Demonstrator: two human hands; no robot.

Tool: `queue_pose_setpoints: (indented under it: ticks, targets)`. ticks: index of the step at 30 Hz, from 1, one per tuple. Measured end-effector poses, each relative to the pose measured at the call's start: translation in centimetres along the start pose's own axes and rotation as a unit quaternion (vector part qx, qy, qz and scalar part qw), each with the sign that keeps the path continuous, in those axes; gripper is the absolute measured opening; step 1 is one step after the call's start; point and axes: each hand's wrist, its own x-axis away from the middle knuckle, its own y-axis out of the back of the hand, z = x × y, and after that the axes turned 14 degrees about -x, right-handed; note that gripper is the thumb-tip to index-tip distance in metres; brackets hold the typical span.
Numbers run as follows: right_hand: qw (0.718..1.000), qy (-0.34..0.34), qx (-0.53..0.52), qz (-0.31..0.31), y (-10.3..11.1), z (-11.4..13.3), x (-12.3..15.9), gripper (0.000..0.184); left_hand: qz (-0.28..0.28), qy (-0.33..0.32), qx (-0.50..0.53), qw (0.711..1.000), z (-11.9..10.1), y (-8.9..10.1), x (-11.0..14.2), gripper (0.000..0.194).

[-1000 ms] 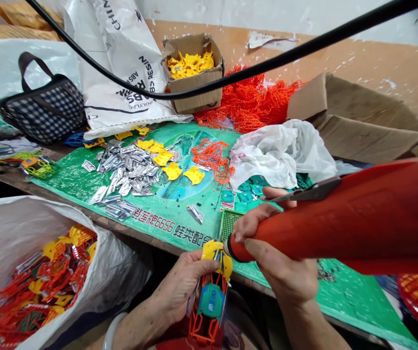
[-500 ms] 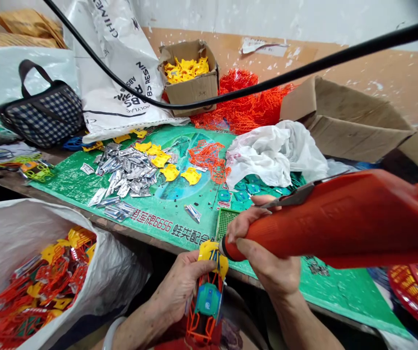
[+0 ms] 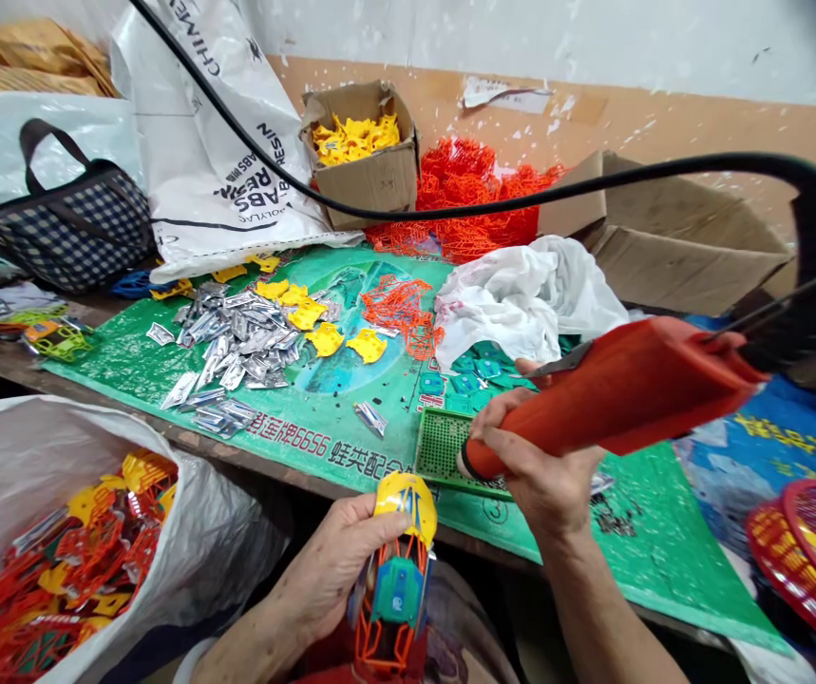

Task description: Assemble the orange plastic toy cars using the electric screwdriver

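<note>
Left fingers (image 3: 359, 510) — curled (right fingers (image 3: 497, 412) too)

i see bright, fairly even light glinting on the green cover (image 3: 123, 356) before me, deep shadow beneath the table (image 3: 3, 359), mostly crisp detail, and a blurred dark patch in my upper right corner.

We have the toy (image 3: 399, 591) before the table (image 3: 12, 366), the driver (image 3: 614, 391) to its right. On the mat (image 3: 689, 575), the tray (image 3: 443, 446) lies near the front edge, strips (image 3: 257, 323) to its left, covers (image 3: 465, 384) behind it. Farther back, left to right, are a handbag (image 3: 69, 223), sack (image 3: 222, 142), box (image 3: 369, 182), frames (image 3: 475, 204) and carton (image 3: 685, 271). An open bag (image 3: 215, 518) holding pieces (image 3: 94, 541) is at our left, a basket (image 3: 764, 540) at our right.
</note>
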Motion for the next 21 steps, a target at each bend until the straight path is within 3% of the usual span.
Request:
queue_pose_setpoints:
  ticks: [13,21]
  targets:
    - [0.999,-0.024,0.002,0.026,0.51,-0.60,0.48,0.022,-0.008,0.011,-0.005,1.000,-0.03,0.03,-0.41,0.029]
    - [0.996,-0.043,0.035,0.068,0.46,-0.24,0.88,0.029,-0.004,0.009,0.003,1.000,0.02,0.33,-0.65,0.028]
